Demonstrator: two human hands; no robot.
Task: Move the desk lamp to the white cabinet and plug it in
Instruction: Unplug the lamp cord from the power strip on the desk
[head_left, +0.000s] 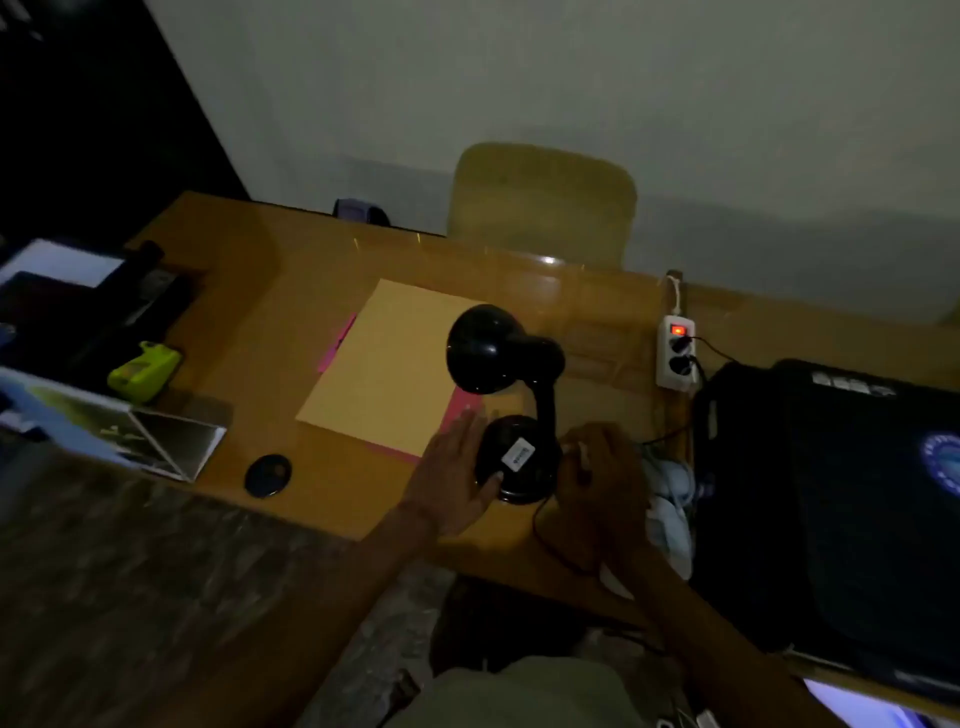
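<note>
A black desk lamp (506, 395) stands on the wooden desk (270, 312), its round shade bent over toward the left and a white sticker on its base. My left hand (457, 478) lies flat against the left side of the base, fingers apart. On the right side of the base is my right hand (597, 478), fingers curled, with something small and white between them. The lamp's black cord (545, 540) loops down off the desk's front edge. No white cabinet is in sight.
A white power strip (675, 353) with a lit red switch lies at the right, two black plugs in it. A black bag (831, 499) fills the right side. Yellow and pink papers (384, 374), a black disc (267, 475), a green object (145, 369) and a chair (540, 202) surround the lamp.
</note>
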